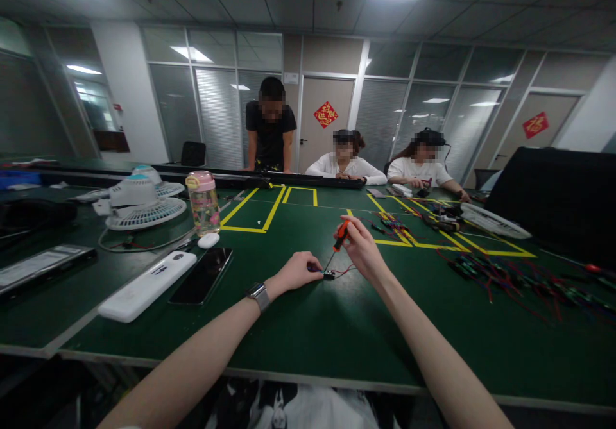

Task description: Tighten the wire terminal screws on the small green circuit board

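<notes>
My right hand [356, 236] is closed around the orange and black handle of a screwdriver [341, 235]. The thin shaft slants down to the left, and its tip meets or nearly meets a small dark circuit module [328, 275] on the green table. With fingers and thumb pinched, my left hand [298, 271] grips the left end of that module and hides part of it. Thin red wires [344, 270] run from the module's right side, beneath my right hand. A watch [258, 295] is on my left wrist.
Left of my hands lie a black phone [202, 276], a white power bank [148, 286], a pink-lidded bottle [204, 203] and a white fan [144, 203]. Tangled wired modules [520, 281] spread over the right side. Yellow tape [273, 210] marks the table [308, 345]. Several people are across it.
</notes>
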The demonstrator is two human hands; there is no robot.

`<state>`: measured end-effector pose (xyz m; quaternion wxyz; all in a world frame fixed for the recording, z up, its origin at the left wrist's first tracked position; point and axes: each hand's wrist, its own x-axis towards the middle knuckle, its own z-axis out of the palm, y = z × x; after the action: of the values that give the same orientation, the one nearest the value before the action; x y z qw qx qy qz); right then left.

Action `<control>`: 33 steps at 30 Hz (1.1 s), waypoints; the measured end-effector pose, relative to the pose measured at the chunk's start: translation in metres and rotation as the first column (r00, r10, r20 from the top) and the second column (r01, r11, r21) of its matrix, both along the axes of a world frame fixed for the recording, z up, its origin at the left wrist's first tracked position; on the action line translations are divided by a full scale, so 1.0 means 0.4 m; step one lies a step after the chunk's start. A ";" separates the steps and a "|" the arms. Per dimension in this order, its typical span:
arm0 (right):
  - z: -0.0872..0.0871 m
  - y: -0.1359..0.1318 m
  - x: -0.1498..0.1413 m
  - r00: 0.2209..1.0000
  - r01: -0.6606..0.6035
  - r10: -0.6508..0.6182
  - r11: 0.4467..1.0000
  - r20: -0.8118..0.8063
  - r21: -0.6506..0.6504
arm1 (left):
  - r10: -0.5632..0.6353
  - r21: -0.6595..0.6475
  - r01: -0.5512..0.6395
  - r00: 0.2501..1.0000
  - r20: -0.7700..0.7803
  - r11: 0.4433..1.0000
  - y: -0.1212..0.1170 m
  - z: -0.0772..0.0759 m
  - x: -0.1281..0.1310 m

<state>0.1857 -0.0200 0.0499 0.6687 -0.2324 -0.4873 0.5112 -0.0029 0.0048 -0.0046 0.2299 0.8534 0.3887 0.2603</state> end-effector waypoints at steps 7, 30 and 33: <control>0.005 -0.006 -0.012 0.999 -0.017 0.016 1.000 -0.046 -0.021 | 0.000 0.001 0.000 1.000 -0.004 1.000 -0.003 0.003 0.002; -0.005 0.003 0.000 0.998 0.056 -0.056 0.998 -0.027 0.003 | 0.014 0.003 -0.014 1.000 -0.028 1.000 -0.009 0.011 0.003; -0.004 0.004 0.002 0.998 0.054 -0.054 0.999 -0.017 0.005 | 0.006 0.004 -0.006 1.000 -0.018 1.000 -0.007 0.009 0.003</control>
<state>0.1864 -0.0186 0.0481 0.6871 -0.2393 -0.4766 0.4935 -0.0018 0.0021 -0.0011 0.2239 0.8550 0.3927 0.2541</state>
